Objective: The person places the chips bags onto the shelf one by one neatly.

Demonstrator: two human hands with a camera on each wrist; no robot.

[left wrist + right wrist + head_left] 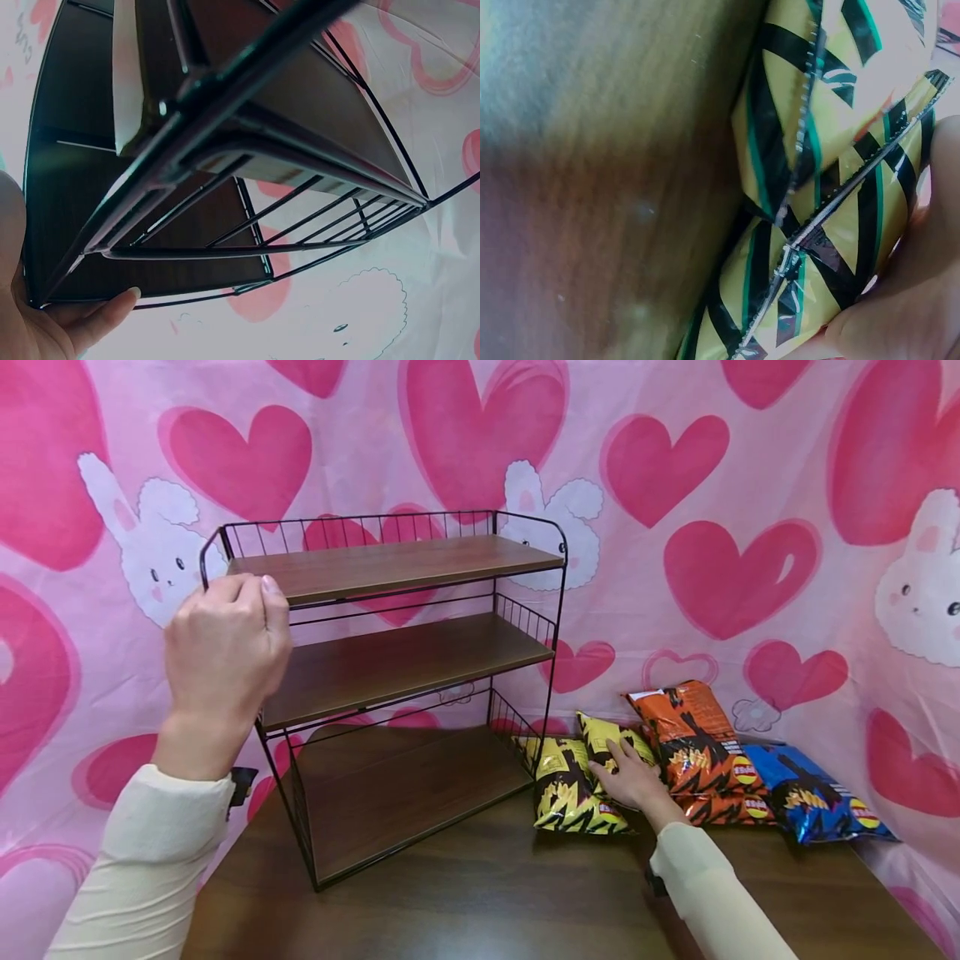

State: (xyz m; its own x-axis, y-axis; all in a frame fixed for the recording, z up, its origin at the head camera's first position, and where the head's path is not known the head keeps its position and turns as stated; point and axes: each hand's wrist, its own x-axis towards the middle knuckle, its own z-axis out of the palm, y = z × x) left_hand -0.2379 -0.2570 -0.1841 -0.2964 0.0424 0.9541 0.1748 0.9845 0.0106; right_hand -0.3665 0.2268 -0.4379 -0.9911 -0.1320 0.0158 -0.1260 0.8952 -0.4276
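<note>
A black wire rack (558,602) with three brown wooden shelves stands on the table. My left hand (228,635) grips its left side near the top shelf, fingers curled in; in the left wrist view, the thumb (112,315) shows beside the black frame. Two yellow chip bags lie at the rack's right. My right hand (633,772) rests on the rear yellow chip bag (596,735), fingers spread over it. The front yellow chip bag (566,785) lies just left of that hand. In the right wrist view, the fingertips are hidden and the bag's sealed edge (840,199) shows.
Orange chip bags (690,735) are stacked right of the yellow ones, with a blue chip bag (810,793) farther right. The brown tabletop (480,893) spreads in front of the rack. Behind hangs a pink cloth (600,410) with hearts and rabbits.
</note>
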